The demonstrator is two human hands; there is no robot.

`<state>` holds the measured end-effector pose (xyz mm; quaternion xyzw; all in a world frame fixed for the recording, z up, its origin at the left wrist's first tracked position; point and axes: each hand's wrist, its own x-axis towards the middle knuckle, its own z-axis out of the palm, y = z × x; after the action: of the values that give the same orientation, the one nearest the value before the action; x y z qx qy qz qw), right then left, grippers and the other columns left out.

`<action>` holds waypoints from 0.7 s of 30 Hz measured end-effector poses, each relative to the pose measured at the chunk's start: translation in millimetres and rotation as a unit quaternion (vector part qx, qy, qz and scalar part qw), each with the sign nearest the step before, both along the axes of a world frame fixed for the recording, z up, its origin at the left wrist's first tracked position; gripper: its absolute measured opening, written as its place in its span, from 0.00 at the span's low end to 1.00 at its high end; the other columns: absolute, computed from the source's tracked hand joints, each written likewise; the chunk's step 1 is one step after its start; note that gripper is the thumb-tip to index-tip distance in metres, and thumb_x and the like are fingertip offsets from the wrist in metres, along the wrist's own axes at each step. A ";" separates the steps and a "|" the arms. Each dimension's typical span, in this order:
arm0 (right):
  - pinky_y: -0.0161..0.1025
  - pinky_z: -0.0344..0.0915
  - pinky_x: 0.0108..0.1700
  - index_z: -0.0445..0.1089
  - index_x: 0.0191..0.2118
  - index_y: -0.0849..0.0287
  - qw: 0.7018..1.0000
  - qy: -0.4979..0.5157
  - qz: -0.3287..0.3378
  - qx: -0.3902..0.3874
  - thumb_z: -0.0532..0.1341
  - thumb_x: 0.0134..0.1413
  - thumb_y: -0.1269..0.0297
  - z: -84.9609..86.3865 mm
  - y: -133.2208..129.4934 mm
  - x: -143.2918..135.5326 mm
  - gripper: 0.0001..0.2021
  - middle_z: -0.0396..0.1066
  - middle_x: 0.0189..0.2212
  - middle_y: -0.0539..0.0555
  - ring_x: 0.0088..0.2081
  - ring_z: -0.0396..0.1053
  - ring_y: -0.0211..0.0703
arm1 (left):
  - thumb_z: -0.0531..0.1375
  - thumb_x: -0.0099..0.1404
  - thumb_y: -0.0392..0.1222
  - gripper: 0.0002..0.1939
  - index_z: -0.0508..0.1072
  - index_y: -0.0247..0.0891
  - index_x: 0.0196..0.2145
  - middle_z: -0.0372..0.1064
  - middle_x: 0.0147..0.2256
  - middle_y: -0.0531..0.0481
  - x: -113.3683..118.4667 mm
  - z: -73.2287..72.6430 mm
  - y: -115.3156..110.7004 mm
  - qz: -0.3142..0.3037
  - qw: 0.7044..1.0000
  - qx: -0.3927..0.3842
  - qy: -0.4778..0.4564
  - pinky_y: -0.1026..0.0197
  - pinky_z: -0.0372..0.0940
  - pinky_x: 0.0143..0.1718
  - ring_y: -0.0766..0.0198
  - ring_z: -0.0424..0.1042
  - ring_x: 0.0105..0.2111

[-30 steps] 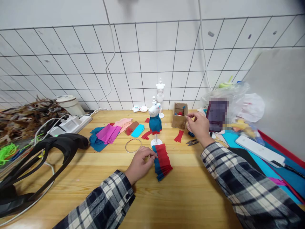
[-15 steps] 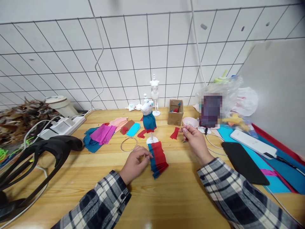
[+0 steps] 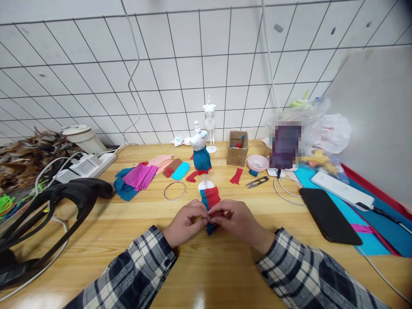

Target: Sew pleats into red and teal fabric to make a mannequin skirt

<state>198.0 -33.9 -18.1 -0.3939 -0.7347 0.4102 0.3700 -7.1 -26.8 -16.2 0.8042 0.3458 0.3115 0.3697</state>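
My left hand [image 3: 187,222] and my right hand [image 3: 240,221] meet over a crinkled red and blue piece [image 3: 209,196] that looks like crepe paper. Each has thumb and forefinger pinched together, fingertips almost touching. What sits between them is too small to make out, and they cover the lower part of the piece. Just behind stands a small white dress form [image 3: 199,139] wearing a blue skirt [image 3: 202,161] with a red hem. A thin ring [image 3: 174,199] lies to the left of it.
At right are thread snips [image 3: 257,182], a pink bowl [image 3: 257,159] of small shiny bits, a cardboard box [image 3: 237,157] and a black phone [image 3: 331,216]. Coloured sheets [image 3: 140,177], a power strip [image 3: 88,167] and a black headset frame [image 3: 61,234] lie left. A second dress form [image 3: 209,113] stands behind.
My right hand has come from beside the pink bowl, leftward and down, to meet my left hand over the red and blue piece. The snips it covered now show.
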 end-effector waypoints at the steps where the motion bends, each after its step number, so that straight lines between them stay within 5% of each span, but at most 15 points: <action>1: 0.36 0.69 0.37 0.77 0.37 0.53 1.000 -0.003 -0.005 0.001 0.65 0.53 0.67 0.2 0.2 0.1 0.05 0.78 0.34 0.50 0.35 0.73 0.41 | 0.56 0.66 0.49 0.15 0.76 0.38 0.30 0.74 0.31 0.45 0.2 0.4 0.0 0.003 1.000 0.003 0.006 0.57 0.64 0.40 0.60 0.70 0.35; 8: 0.37 0.66 0.40 0.75 0.41 0.53 0.993 -0.073 0.010 0.094 0.60 0.58 0.69 5.3 -1.2 5.4 0.08 0.77 0.34 0.50 0.36 0.72 0.40 | 0.56 0.68 0.46 0.13 0.78 0.39 0.34 0.74 0.33 0.46 5.9 -3.1 -2.3 0.026 0.999 0.008 0.029 0.57 0.64 0.42 0.60 0.70 0.37; 12: 0.41 0.65 0.43 0.76 0.41 0.54 0.975 -0.148 -0.032 0.161 0.58 0.61 0.66 13.0 11.9 26.9 0.09 0.78 0.37 0.53 0.39 0.73 0.45 | 0.54 0.69 0.44 0.14 0.77 0.42 0.45 0.73 0.41 0.45 10.6 -6.0 -3.0 0.055 0.993 0.044 0.092 0.54 0.63 0.46 0.58 0.68 0.42; 15: 0.39 0.67 0.42 0.76 0.38 0.55 0.978 -0.129 -0.132 0.094 0.60 0.58 0.66 16.1 29.2 51.7 0.06 0.79 0.35 0.52 0.38 0.74 0.44 | 0.55 0.69 0.44 0.13 0.75 0.44 0.47 0.69 0.50 0.44 13.7 -1.4 -3.4 0.101 0.972 0.129 0.168 0.47 0.59 0.53 0.53 0.64 0.50; 21: 0.36 0.67 0.36 0.75 0.35 0.54 0.978 -0.181 -0.083 -0.062 0.65 0.50 0.66 0.7 51.5 81.5 0.05 0.78 0.30 0.49 0.33 0.75 0.41 | 0.59 0.65 0.49 0.11 0.73 0.38 0.37 0.63 0.59 0.43 48.0 15.2 -7.8 0.029 0.932 0.199 0.301 0.43 0.59 0.51 0.46 0.61 0.53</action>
<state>279.5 17.6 -17.4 -0.5431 -0.7275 0.3445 0.2388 40.8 -34.6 -1.0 0.9068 0.3952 0.1279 0.0720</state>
